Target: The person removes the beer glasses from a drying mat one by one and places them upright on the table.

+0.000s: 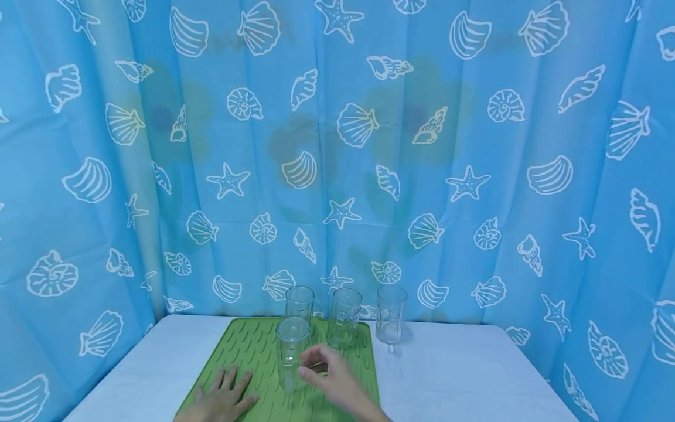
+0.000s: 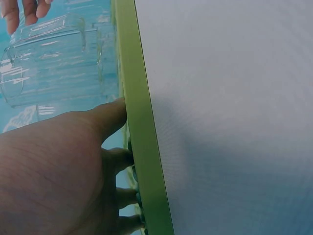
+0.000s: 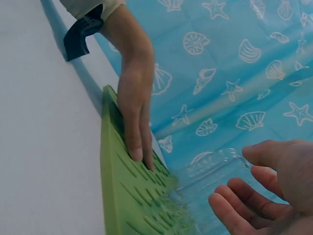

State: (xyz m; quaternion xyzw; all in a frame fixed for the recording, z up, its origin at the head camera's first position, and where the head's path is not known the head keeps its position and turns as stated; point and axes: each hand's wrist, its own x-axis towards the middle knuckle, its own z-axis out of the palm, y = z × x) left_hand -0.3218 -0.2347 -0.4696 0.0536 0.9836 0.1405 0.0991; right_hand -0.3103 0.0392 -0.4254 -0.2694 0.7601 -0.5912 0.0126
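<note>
Blue curtain (image 1: pixel 364 176) backs table (image 1: pixel 453 375) and green mat (image 1: pixel 245 346), left grip (image 1: pixel 222 400) and right grip (image 1: pixel 336 380) each apart.

Site: a table bay screened off with fabric; reads as a staged work spot. Type of building (home, lab, other) cannot be told. Evidence: light-blue curtain (image 1: pixel 358 176), printed with white shells and starfish, shower-curtain style, hangs along left, far and right sides and hides the room beyond. Faint flower shapes (image 1: pixel 419 114) show through at the far side. Table (image 1: pixel 448 375): plain white top, far edge close to the curtain. Kitchen-type ware on it: green ridged mat (image 1: pixel 248 340), resembling a drying mat, and four clear glasses (image 1: pixel 391 316).
</note>
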